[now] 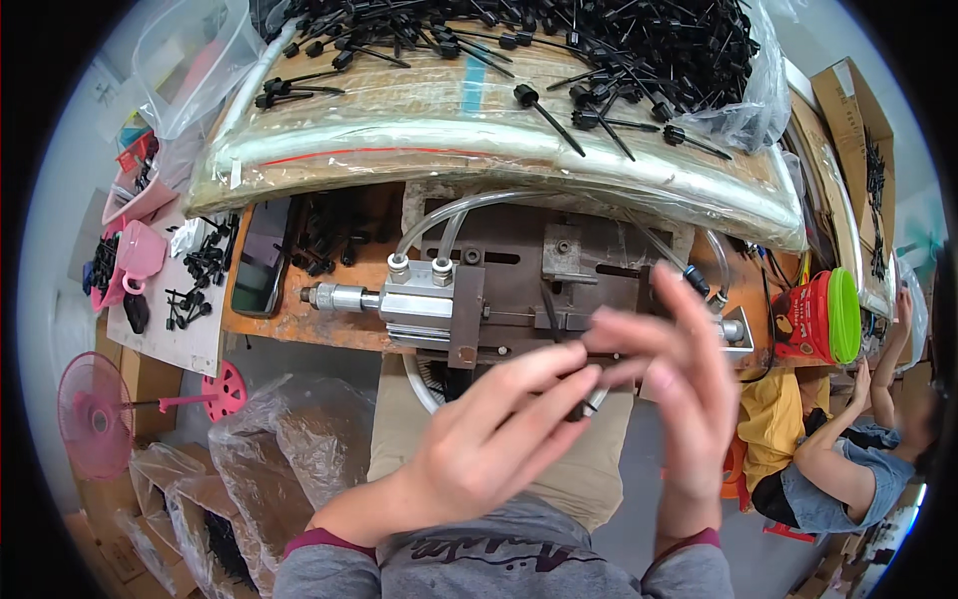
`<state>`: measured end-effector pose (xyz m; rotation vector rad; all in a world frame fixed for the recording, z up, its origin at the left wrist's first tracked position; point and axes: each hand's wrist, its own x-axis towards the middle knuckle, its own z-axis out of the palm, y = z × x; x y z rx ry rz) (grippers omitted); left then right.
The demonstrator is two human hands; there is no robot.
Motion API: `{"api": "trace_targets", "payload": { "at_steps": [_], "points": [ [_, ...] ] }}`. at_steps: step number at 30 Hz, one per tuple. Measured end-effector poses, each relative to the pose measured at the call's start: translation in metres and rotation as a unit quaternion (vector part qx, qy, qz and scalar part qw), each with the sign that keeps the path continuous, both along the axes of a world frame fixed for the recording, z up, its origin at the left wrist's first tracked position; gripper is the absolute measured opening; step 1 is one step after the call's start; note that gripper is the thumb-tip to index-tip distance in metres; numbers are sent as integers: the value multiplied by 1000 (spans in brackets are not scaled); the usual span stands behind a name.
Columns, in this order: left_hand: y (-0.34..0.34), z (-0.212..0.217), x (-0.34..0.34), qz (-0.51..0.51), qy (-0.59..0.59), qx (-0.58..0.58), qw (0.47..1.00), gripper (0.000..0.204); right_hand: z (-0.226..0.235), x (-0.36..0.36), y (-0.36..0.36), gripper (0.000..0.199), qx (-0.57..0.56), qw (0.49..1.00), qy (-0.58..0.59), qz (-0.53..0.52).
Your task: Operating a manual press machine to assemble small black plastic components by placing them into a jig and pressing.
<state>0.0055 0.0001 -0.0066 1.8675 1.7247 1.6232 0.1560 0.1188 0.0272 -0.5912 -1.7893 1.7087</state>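
Note:
In front of the metal fixture, my left hand (pixel 484 431) is closed in a pinch on a thin black plastic part with a knobbed end (pixel 580 410). Its dark stem stands up past the fingertips, over the fixture's front. My right hand (pixel 689 389) is raised just to the right, smeared by motion, with its fingers apart. Two of its fingertips come close to the left fingertips; whether they touch the part I cannot tell. The fixture carries a silver pneumatic cylinder (pixel 417 307) with clear hoses, and a dark slotted plate (pixel 509 258) behind it.
A plastic-wrapped board (pixel 399 120) behind bears a heap of black stemmed parts (pixel 659 50). A phone (pixel 263 255) and more black parts lie left. At right stands a red tub with a green rim (pixel 846 317). Beyond it sits another person (pixel 848 469). A pink fan (pixel 97 414) stands at left.

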Motion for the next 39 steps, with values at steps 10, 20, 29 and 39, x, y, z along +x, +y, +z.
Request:
{"api": "trace_targets", "payload": {
  "at_steps": [10, 20, 29, 39],
  "points": [
    [8, -34, 5, 25, 190, -90, 977, 25, 44, -95, 178, 45, 666, 693, -214, -176],
    [17, -38, 5, 40, 246, -119, 961, 21, 51, -150, 214, 51, 633, 685, -361, -2],
    [18, -38, 5, 35, 238, -115, 964, 19, 63, -151, 206, 38, 597, 688, -409, 57],
    [17, -42, 3, 34, 226, -102, 968, 20, 71, -142, 219, 30, 524, 804, -282, 7]
  ]
}}
